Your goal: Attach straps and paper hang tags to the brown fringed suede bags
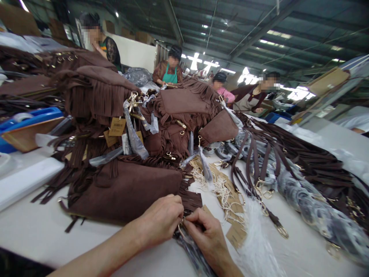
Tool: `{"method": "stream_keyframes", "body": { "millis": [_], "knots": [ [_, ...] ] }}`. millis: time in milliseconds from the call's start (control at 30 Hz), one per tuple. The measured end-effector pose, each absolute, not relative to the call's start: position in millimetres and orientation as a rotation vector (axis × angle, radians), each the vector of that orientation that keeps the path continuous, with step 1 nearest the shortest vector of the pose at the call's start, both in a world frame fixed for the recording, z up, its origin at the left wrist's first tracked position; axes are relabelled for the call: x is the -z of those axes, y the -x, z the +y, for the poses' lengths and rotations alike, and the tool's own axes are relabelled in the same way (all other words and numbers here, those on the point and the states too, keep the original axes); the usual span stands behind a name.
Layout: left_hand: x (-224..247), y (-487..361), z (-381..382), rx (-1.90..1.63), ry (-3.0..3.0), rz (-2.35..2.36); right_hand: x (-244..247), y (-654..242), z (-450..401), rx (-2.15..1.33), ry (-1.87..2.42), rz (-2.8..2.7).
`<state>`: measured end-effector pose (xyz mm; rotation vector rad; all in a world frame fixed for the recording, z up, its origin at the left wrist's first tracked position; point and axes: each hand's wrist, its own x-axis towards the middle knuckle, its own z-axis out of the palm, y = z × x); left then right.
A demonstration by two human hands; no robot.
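A dark brown, fringed suede bag (123, 190) lies on the white desk (43, 231), long axis running left to right, just beyond the nearer left hand (165, 216), which pinches a small gold metal clasp (181, 230) on a dark, plastic-wrapped strap (193, 252) together with the right hand (210, 235).

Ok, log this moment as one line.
left hand: at gold hardware, grip hidden | right hand: pinched at it | brown fringed bag: lying on table | tan tags: right of bag

pale table (31, 231) | fringed brown bag (123, 188) | tan tags (236, 234) (white strings (223, 192) among them) | brown straps (305, 154)
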<state>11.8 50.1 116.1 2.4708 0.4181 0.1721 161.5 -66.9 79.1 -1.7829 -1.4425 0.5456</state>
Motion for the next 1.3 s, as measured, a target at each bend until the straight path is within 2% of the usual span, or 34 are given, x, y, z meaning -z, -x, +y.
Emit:
{"method": "stream_keyframes", "body": {
  "millis": [167,467,733,933,1067,1300],
  "knots": [
    [-114.5,-12.9,48.1,-0.147,-2.514,0.490,-102.7,-166.1,-67.0,-0.742,1.777,-1.507],
    [-134.7,-0.9,72.0,-0.622,-2.149,0.539,-143.4,-168.2,-42.5,-0.647,1.780,-1.669],
    [-143.3,3.8,79.7,-0.741,-2.034,0.626,-133.6,-149.3,-12.0,-0.834,1.666,-1.530],
    [-132.2,9.4,73.6,-0.553,-1.842,0.728,-122.4,-151.9,-5.6,-0.993,1.596,-1.281],
    [-126.4,2.6,70.5,-0.522,-1.719,0.780,-120.3,-149.8,-6.7,-0.907,1.629,-1.312],
    [-122.5,-6.3,65.1,-0.724,-1.860,0.819,-119.5,-149.3,-10.3,-0.791,1.671,-1.362]
  ]
}}
